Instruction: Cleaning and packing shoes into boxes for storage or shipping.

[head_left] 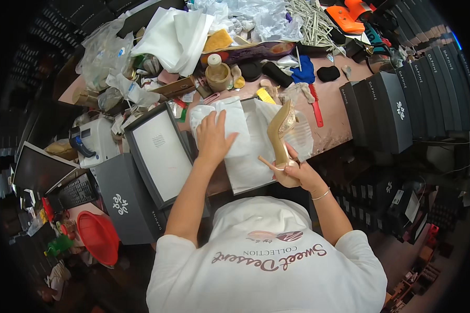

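Observation:
In my right hand (304, 175) is a gold high-heeled shoe (280, 136), gripped around its heel end. Its toe points away from me and its thin heel sticks out to the left. My left hand (214, 138) lies with fingers spread on a folded white paper bundle (235, 122); what the bundle contains, if anything, is hidden. White tissue paper (250, 169) spreads out beneath the bundle and the shoe. Left of my left hand rests an open grey shoebox part (164, 156) with a white inside.
Closed dark grey shoeboxes (384, 112) stand in a row at the right. A red comb-like tool (316, 107), a bottle in a tan holder (218, 75) and crumpled bags (107, 49) crowd the table's far side. At left are a grey shoebox (125, 201) and a red basin (96, 237).

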Motion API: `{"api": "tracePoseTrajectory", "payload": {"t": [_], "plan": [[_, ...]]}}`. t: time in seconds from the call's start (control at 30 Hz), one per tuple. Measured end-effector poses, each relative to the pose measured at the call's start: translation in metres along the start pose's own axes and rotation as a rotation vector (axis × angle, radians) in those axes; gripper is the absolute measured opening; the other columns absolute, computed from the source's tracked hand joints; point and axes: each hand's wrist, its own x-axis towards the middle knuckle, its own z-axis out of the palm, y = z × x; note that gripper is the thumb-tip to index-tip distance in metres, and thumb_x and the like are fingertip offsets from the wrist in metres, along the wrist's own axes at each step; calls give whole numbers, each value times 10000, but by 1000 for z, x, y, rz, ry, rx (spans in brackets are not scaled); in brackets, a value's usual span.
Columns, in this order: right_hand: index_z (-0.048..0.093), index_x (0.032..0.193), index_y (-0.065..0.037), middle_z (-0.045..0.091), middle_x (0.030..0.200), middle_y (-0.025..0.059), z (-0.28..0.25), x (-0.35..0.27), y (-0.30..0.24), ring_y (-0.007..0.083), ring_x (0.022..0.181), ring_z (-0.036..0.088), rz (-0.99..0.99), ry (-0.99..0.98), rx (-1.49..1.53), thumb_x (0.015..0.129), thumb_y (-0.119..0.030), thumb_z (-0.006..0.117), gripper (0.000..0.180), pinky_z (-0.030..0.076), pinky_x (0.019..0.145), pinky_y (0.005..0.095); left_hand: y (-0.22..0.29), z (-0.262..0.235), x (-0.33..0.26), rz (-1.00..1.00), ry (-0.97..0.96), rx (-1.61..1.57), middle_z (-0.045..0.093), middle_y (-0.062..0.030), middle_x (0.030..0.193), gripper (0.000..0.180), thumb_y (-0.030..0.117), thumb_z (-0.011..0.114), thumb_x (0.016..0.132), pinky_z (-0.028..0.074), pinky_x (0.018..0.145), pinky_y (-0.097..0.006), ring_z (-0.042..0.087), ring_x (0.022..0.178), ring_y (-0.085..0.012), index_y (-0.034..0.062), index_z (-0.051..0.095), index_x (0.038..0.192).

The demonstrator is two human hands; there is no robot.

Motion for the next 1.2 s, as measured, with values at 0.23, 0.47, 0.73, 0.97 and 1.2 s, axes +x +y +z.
{"api": "tracePoseTrajectory", "payload": {"t": [0.23, 0.47, 0.73, 0.97, 1.2], "plan": [[245, 1466, -32, 610, 1091, 166, 3, -16, -7, 222, 977, 613, 153, -301, 181, 765, -280, 737, 892, 481, 873, 319, -71, 19, -65, -453, -17, -730, 638, -112, 855, 224, 163, 621, 871, 474, 757, -313, 610, 796, -198, -24, 614, 993], [268, 1465, -43, 617, 1095, 100, 45, 33, 3, 162, 1008, 589, 461, -570, -48, 805, -299, 713, 836, 442, 896, 260, -22, -29, -70, 20, 196, 45, 625, -166, 988, 368, 332, 633, 854, 459, 855, -360, 603, 934, -277, -11, 628, 987], [292, 1459, -43, 589, 1140, 106, 68, 47, 8, 152, 1001, 589, 375, -666, -373, 831, -332, 672, 788, 431, 896, 248, -32, -27, -56, -29, -178, -4, 584, -154, 1022, 281, 186, 651, 782, 461, 843, -416, 579, 964, -321, 34, 642, 1019], [243, 1451, -53, 563, 1125, 171, 64, 53, -2, 258, 749, 643, 247, -589, 346, 873, -404, 578, 755, 555, 603, 317, -39, -87, -52, -310, 99, -571, 578, -140, 984, 248, -13, 517, 825, 496, 722, -335, 606, 880, -283, 8, 589, 1062], [246, 1434, -47, 554, 1069, 233, 62, 54, 8, 275, 638, 626, 218, -613, 579, 894, -480, 496, 737, 548, 494, 314, -12, -79, -61, -109, -20, -380, 585, -144, 968, 226, 75, 561, 847, 477, 761, -408, 592, 864, -340, 44, 607, 1066]]}}
